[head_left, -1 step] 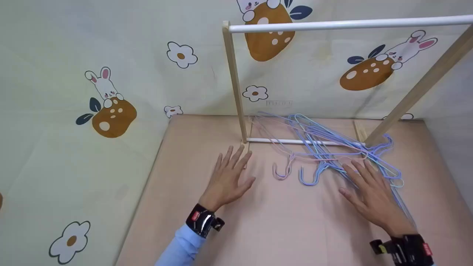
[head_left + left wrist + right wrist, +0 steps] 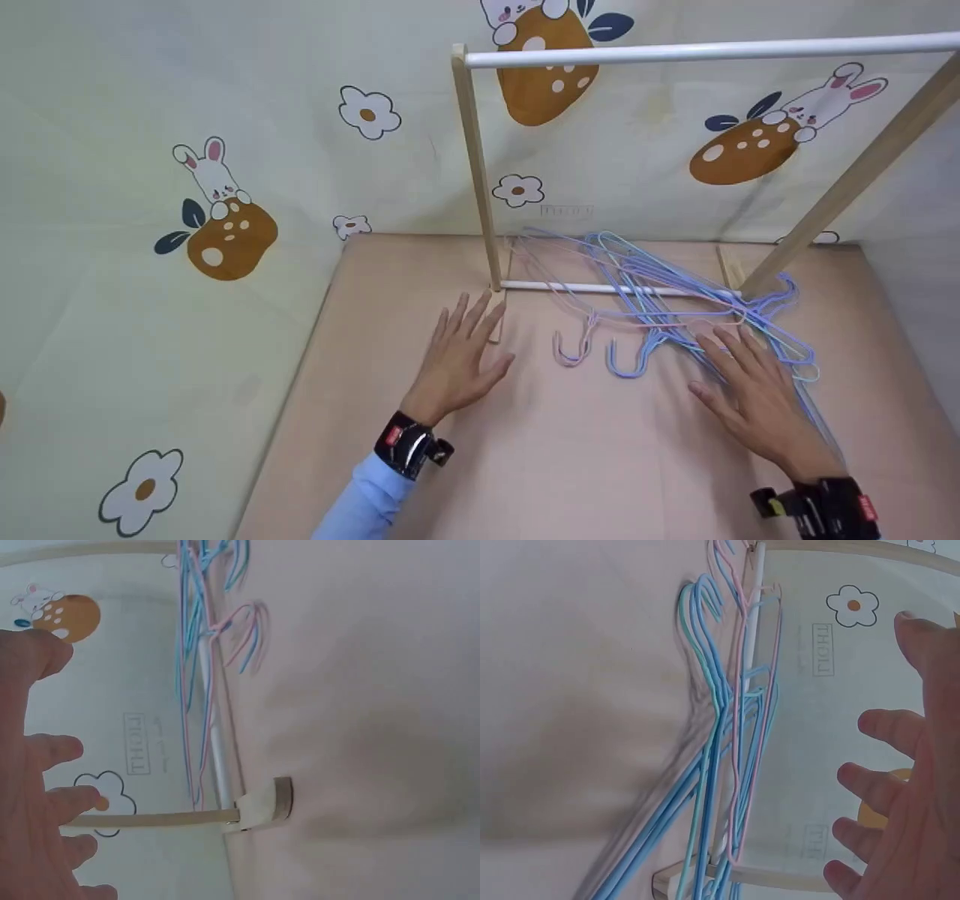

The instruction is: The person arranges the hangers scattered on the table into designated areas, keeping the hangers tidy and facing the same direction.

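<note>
A tangled pile of thin blue and pink wire hangers [image 2: 660, 300] lies on the pinkish table, across the white bottom bar [image 2: 555, 286] of a small wooden clothes rack. My left hand [image 2: 465, 345] hovers flat with its fingers spread and holds nothing, its fingertips next to the rack's left foot [image 2: 495, 319]. My right hand [image 2: 739, 367] is also flat and spread, fingers over the near edge of the hangers. In the left wrist view, my left hand [image 2: 37, 765] is apart from the foot [image 2: 270, 806]. In the right wrist view, my right hand [image 2: 900, 787] floats above the hangers [image 2: 727, 735].
The rack's white top rail [image 2: 705, 49] spans between a wooden left post [image 2: 476, 172] and a slanted right post [image 2: 847, 187]. Cartoon-print walls [image 2: 225, 150] enclose the table [image 2: 570, 450] at the back and on both sides.
My left hand has slid slightly to the left. The right hand and the hangers are unchanged.
</note>
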`<act>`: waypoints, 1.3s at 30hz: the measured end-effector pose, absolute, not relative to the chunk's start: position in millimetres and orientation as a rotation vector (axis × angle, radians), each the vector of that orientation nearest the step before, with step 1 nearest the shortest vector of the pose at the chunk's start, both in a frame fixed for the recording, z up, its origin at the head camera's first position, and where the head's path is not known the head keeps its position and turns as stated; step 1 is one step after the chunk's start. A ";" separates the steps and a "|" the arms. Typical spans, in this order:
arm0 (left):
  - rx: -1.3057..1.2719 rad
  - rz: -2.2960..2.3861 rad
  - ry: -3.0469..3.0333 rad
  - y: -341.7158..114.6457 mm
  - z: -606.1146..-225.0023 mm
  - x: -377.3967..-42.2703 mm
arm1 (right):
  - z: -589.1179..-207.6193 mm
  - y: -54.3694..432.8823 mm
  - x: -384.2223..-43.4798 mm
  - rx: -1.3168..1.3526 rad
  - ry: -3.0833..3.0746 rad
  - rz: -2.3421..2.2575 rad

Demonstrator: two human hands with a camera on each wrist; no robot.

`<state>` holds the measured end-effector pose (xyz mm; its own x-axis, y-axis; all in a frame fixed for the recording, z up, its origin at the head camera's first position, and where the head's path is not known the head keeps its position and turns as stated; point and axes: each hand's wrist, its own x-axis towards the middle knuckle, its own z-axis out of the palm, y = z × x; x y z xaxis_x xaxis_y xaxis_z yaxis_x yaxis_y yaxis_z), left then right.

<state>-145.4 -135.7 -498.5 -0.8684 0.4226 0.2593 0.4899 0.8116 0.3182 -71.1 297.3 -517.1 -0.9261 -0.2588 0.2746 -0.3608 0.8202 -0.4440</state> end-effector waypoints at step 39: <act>-0.589 -1.223 -2.384 -122.0 -380.8 -270.6 | -568.3 249.4 -163.2 0.641 -2.563 0.797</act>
